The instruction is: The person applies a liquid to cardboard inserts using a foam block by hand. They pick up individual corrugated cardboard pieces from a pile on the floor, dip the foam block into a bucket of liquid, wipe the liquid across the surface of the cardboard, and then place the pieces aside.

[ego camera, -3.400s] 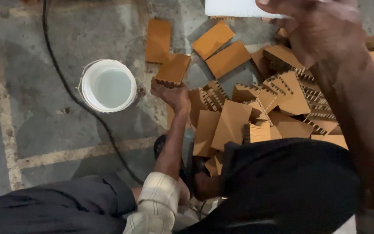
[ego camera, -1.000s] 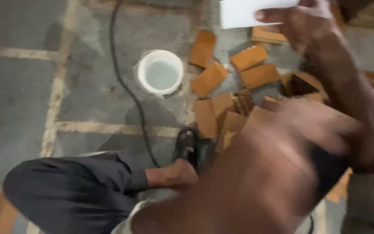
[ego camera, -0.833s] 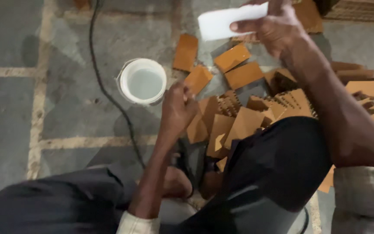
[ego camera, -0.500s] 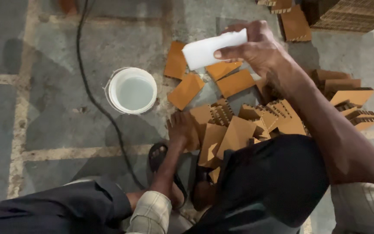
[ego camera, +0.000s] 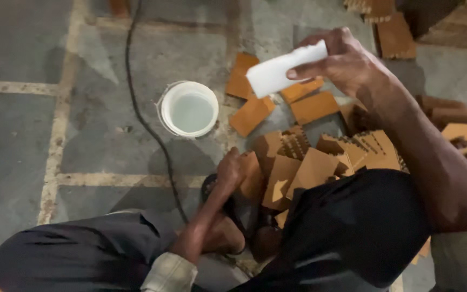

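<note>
Person: bare hands and forearms; left sleeve point(ego camera: 169, 272) light checked, rolled up; dark grey trousers point(ego camera: 77, 251); black garment point(ego camera: 352, 227) over lap

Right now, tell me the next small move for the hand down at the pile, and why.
Probably close the left hand on the orange piece it touches and lift it from the pile. The fingers already rest on that piece, while the right hand holds a white block raised above, apparently waiting.
</note>
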